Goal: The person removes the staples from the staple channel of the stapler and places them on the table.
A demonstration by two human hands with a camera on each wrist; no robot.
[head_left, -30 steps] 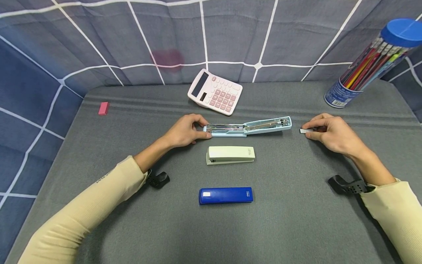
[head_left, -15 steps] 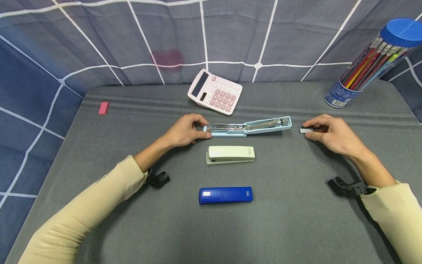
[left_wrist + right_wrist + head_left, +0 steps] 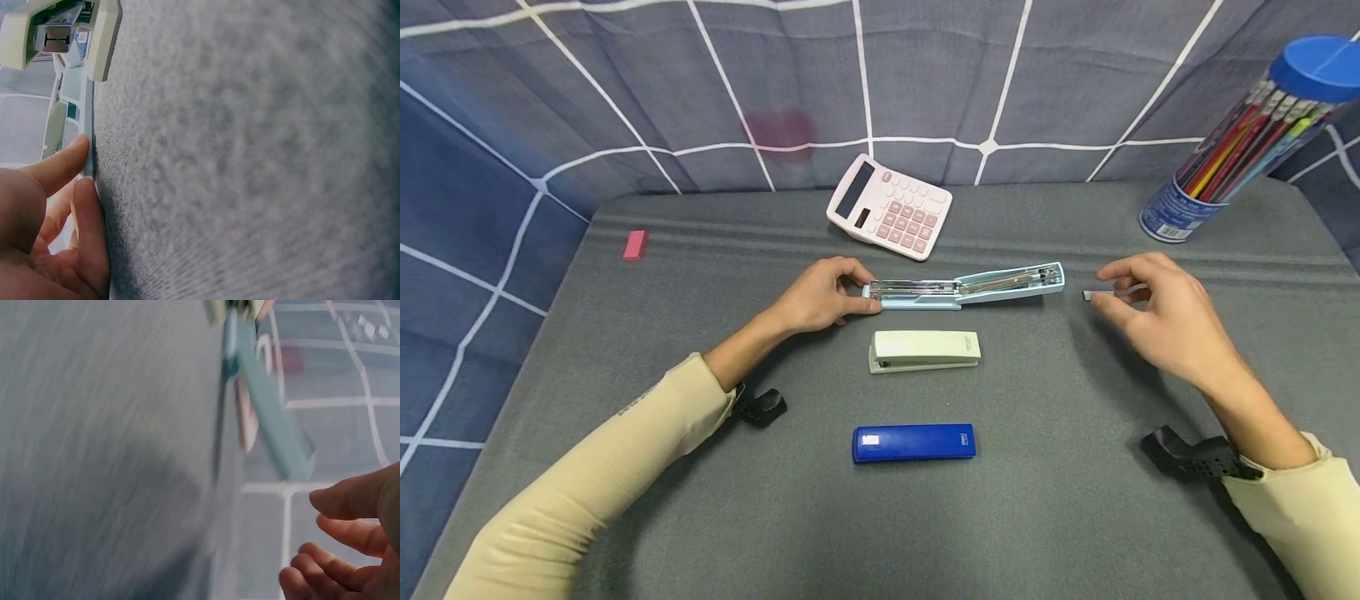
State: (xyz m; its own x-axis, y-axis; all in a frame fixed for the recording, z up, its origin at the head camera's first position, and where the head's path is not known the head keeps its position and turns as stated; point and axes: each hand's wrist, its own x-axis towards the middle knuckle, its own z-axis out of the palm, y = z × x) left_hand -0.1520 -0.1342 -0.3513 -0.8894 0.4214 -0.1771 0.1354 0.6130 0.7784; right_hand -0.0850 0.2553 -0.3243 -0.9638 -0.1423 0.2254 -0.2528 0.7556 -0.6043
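A light-blue stapler [image 3: 1007, 284] lies spread wide on the table, its top folded back to the right and its metal track showing. At the left end of its base, my left hand [image 3: 815, 298] grips it between thumb and fingers. The left wrist view shows that hand's thumb [image 3: 62, 164] against the stapler's side. My right hand [image 3: 1172, 321] hovers to the right with thumb and fingers apart, holding nothing. A small grey strip of staples [image 3: 1093, 295] lies on the table by its fingertips, partly hidden by the hand. In the right wrist view the stapler's raised top [image 3: 272, 406] appears blurred.
Closer to me lie a cream stapler [image 3: 925, 348] and a blue stapler [image 3: 913, 442]. Behind is a pink calculator [image 3: 891, 207]. A pink eraser [image 3: 636, 245] sits far left, and a tall tube of pencils [image 3: 1183, 208] stands back right. A grid-patterned cloth [image 3: 925, 83] backs the table.
My right hand has let go of the staple strip and lifted slightly away, leaving it on the table. The left hand and the light-blue stapler have stayed put.
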